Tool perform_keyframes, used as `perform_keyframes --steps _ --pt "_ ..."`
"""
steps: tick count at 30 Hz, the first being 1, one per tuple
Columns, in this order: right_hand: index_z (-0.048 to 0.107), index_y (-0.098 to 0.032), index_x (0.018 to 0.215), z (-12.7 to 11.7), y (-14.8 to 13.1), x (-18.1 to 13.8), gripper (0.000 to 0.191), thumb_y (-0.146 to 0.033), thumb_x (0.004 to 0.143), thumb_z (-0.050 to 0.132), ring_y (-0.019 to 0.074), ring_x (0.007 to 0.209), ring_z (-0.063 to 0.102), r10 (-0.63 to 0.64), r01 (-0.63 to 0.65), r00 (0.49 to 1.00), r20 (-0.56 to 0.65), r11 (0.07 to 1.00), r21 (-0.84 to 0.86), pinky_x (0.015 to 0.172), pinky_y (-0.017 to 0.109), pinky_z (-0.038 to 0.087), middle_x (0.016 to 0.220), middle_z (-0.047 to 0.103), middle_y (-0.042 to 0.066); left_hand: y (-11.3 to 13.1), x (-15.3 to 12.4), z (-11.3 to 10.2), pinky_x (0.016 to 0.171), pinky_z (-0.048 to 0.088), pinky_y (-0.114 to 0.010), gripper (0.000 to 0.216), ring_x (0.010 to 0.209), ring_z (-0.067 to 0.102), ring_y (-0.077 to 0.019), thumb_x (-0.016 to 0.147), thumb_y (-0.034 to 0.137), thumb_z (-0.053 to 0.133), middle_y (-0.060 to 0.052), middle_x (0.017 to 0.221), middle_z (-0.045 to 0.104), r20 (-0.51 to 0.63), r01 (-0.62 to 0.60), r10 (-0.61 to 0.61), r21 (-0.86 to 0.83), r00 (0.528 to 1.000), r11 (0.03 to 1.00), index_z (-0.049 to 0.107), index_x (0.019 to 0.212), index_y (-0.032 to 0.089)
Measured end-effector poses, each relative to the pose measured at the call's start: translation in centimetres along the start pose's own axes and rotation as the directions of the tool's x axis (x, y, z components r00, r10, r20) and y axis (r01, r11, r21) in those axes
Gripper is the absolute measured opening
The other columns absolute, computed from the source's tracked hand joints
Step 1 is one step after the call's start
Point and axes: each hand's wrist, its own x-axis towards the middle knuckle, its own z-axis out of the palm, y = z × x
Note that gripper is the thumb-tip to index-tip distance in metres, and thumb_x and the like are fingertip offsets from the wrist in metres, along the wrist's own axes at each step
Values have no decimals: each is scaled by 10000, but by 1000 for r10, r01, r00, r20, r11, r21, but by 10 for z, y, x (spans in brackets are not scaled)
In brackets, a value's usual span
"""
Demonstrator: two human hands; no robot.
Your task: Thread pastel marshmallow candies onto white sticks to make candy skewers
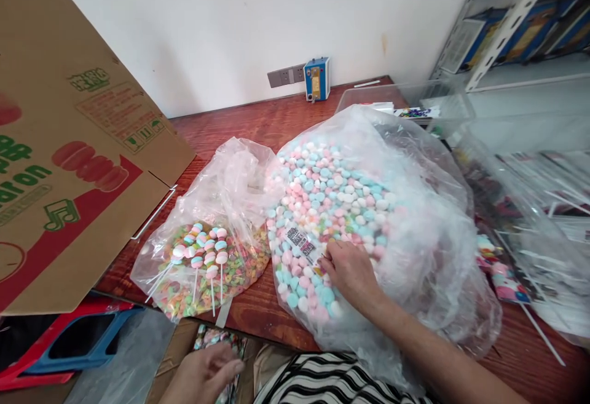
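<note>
My right hand point(353, 272) is closed at the edge of a small clear wrapper point(302, 244) printed with a QR code. Both are over a large clear bag point(415, 238) of pastel marshmallow candies point(322, 176), coloured pink, blue and white. Its fingertips are partly hidden. My left hand point(205, 373) is below the table's front edge, thumb and fingers apart and nothing seen in it. Beside it, a carton point(177, 352) holds colourful packed sweets point(214, 337). To the left, several marshmallow lollipops point(196, 250) on white sticks lie on a clear bag point(161, 262) of ring-shaped gummies point(249, 250).
A tall printed cardboard box point(92, 146) stands at the left. At the right are clear plastic bins point(511, 133), a wrapped lollipop point(509, 284) and a shelf point(530, 78). A blue device point(317, 79) sits by the wall socket point(286, 76). Under the table is a red-and-blue stool point(83, 348).
</note>
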Motion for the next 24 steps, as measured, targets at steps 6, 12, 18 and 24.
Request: perform_keyframes --steps 6,12,18,24 --pt "658 -180 887 -15 15 3 182 -128 943 493 243 864 605 -89 88 993 -80 996 -13 822 378 357 872 706 81 116 51 7 829 502 -318 268 925 668 -241 795 319 669 -89 1008 741 153 -269 402 -530 903 805 753 1027 214" --pt "657 -181 981 -55 29 7 195 -99 928 489 222 904 617 -157 223 950 -268 947 233 872 372 406 928 710 75 164 121 47 1001 446 -400 600 1122 617 -261 686 301 825 -137 1310 615 208 77 379 -939 901 334 639 1248 207" --pt "687 -228 976 -97 34 13 282 -73 885 469 158 849 625 -127 164 986 -104 703 692 758 271 472 927 680 23 193 144 47 1041 417 -429 585 1163 571 -252 715 370 805 -125 1266 615 136 262 650 -960 748 -101 629 1235 168" --pt "683 -211 981 -99 42 11 211 -144 854 528 167 831 623 22 -19 1000 8 553 833 748 290 485 904 682 21 215 139 56 868 499 -323 326 852 651 -151 641 255 860 -25 902 710 74 236 516 -937 853 -256 724 928 181"
